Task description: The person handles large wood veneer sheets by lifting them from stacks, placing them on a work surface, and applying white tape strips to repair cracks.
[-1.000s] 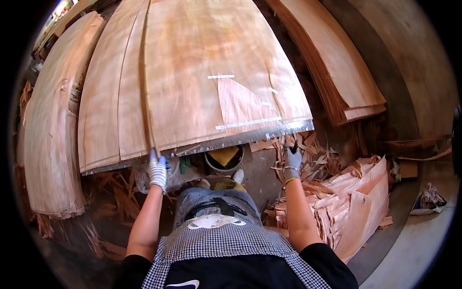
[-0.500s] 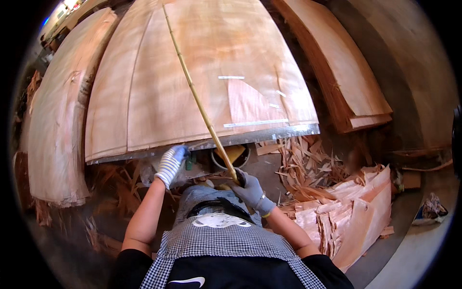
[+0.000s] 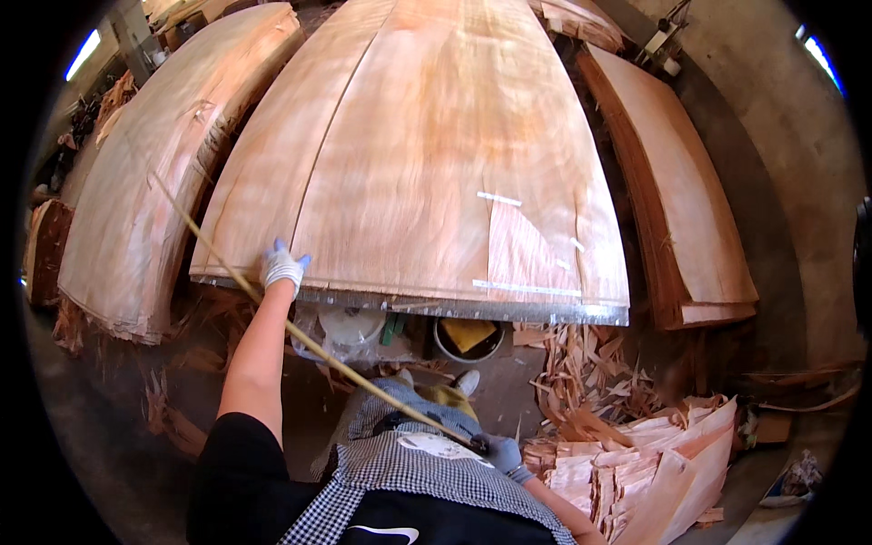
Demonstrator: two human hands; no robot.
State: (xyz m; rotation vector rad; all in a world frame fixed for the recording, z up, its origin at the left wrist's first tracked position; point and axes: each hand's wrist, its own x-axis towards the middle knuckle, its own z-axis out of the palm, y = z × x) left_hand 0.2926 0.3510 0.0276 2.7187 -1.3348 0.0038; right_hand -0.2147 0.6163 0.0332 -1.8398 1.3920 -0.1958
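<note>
My right hand (image 3: 502, 452), in a grey-blue glove, is closed round the dark end of a long bamboo stick (image 3: 341, 365) at my waist. The stick slants up to the left, passing beneath my left forearm. My left hand (image 3: 283, 266), in a striped glove, rests with its fingers apart on the front edge of a large wood veneer sheet (image 3: 427, 182), left of a long dark seam. A pinkish veneer patch (image 3: 518, 247) with white tape strips (image 3: 527, 288) lies near the sheet's front right. A metal edge (image 3: 545, 312) runs along the front beneath the veneer.
Veneer stacks stand at the left (image 3: 136, 200) and at the right (image 3: 677, 191). Under the front edge are a bucket (image 3: 440, 345) with something yellow inside and a clear plastic bag (image 3: 318, 345). Torn veneer scraps (image 3: 590, 381) and a scrap pile (image 3: 645, 463) cover the floor at right.
My left hand has moved from in front of the edge onto the veneer, farther left. My right hand has drawn down to my waist, and the stick has swung left off the sheet's middle.
</note>
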